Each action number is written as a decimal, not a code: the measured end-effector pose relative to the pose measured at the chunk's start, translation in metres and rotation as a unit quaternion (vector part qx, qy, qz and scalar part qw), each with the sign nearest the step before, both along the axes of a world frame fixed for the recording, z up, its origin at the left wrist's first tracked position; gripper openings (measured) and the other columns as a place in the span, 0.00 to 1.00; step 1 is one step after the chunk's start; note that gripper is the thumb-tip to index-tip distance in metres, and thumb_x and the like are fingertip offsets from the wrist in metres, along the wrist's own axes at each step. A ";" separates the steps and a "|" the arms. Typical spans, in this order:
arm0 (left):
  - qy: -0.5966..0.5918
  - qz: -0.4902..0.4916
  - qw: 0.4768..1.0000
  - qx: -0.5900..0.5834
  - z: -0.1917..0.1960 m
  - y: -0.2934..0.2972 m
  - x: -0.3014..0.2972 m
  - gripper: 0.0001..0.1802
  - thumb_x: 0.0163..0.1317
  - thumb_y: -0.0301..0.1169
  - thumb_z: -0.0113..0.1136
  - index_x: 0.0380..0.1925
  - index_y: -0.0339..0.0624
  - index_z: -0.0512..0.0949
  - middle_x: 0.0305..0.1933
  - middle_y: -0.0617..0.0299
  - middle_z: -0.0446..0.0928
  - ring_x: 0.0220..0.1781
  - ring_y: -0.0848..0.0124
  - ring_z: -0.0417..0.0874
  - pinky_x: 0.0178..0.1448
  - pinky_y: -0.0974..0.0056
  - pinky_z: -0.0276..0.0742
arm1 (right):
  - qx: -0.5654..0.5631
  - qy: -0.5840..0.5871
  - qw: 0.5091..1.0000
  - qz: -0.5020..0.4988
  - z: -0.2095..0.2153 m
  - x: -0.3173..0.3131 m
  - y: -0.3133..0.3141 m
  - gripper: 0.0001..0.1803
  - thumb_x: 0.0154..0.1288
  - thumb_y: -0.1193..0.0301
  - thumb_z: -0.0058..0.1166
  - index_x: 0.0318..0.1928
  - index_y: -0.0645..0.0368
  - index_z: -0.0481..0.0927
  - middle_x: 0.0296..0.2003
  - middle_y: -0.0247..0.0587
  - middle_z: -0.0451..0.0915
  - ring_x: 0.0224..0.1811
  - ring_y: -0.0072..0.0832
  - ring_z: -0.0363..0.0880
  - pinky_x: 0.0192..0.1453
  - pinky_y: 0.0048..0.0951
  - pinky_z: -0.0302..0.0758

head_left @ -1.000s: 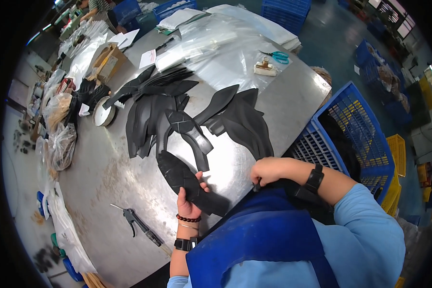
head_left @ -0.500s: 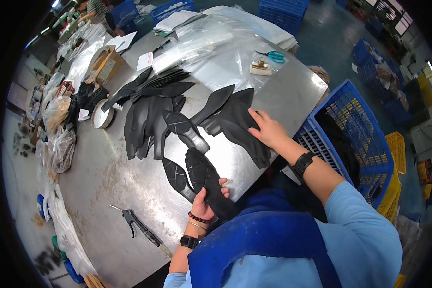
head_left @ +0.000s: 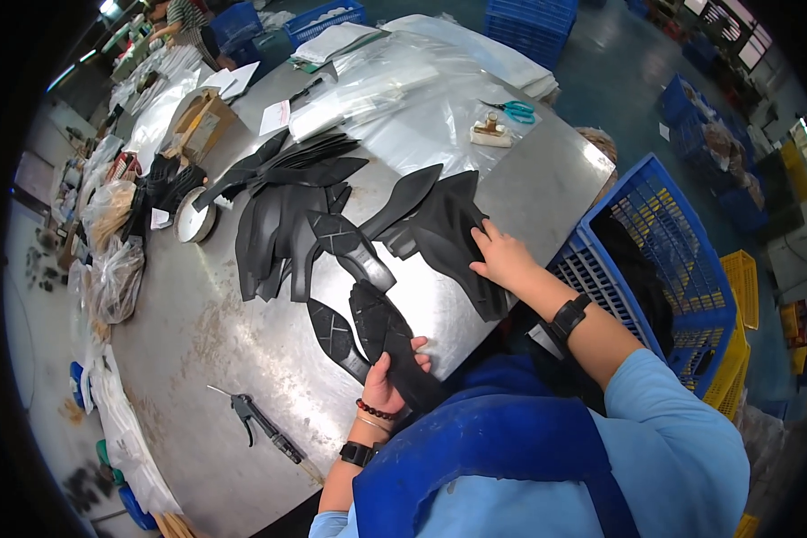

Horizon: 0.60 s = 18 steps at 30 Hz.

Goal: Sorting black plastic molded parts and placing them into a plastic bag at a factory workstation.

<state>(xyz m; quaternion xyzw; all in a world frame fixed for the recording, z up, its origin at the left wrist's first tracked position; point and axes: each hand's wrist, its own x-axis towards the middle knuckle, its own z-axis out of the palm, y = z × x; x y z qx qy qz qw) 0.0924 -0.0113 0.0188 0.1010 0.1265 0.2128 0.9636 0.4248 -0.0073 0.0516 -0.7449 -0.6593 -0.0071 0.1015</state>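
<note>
My left hand (head_left: 387, 381) is wrapped round a long black shoe upper (head_left: 378, 316) with a rough underside, held toe away from me close to my apron. Just left of it, a black shoe sole (head_left: 334, 334) with a patterned face lies on the metal table. My right hand (head_left: 509, 258) is open, fingers and thumb apart, at the right edge of a pile of black soles (head_left: 439, 224). A patterned sole (head_left: 350, 240) lies between that pile and a larger heap of black soles (head_left: 278, 229) to the left.
An air blow gun (head_left: 264, 426) lies at the left front of the metal table (head_left: 179, 341). Plastic sheets (head_left: 394, 94), teal scissors (head_left: 516, 111) and a white block with a brass clip (head_left: 490, 134) lie at the back. A white bowl (head_left: 193, 217) stands left; a blue crate (head_left: 659, 233) stands right.
Hands and soles keep nearly the same places. My right hand has shifted very slightly along the edge of the pile, and the whole view has moved a little.
</note>
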 end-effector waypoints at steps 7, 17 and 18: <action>-0.009 0.016 1.000 -0.015 0.003 -0.003 0.000 0.41 0.68 0.48 0.54 0.66 0.23 0.56 0.53 0.43 0.77 0.56 0.57 0.79 0.65 0.58 0.72 | -0.043 -0.002 0.997 -0.060 0.029 -0.010 0.027 0.33 0.58 0.66 0.59 0.65 0.55 0.67 0.47 0.48 0.74 0.45 0.46 0.81 0.44 0.45 0.81; -0.003 0.059 0.998 -0.033 -0.006 -0.008 -0.013 0.36 0.70 0.49 0.49 0.62 0.24 0.62 0.51 0.44 0.78 0.54 0.56 0.80 0.64 0.57 0.73 | -0.077 -0.047 0.995 0.040 0.038 -0.029 0.019 0.28 0.61 0.73 0.51 0.64 0.61 0.68 0.55 0.55 0.67 0.49 0.47 0.76 0.44 0.40 0.82; -0.005 0.057 0.998 -0.032 -0.008 -0.008 -0.012 0.36 0.70 0.49 0.49 0.62 0.24 0.62 0.51 0.44 0.78 0.54 0.56 0.80 0.64 0.57 0.73 | -0.077 -0.049 0.995 0.038 0.033 -0.036 0.016 0.28 0.61 0.73 0.51 0.64 0.61 0.68 0.55 0.55 0.67 0.49 0.47 0.76 0.44 0.40 0.82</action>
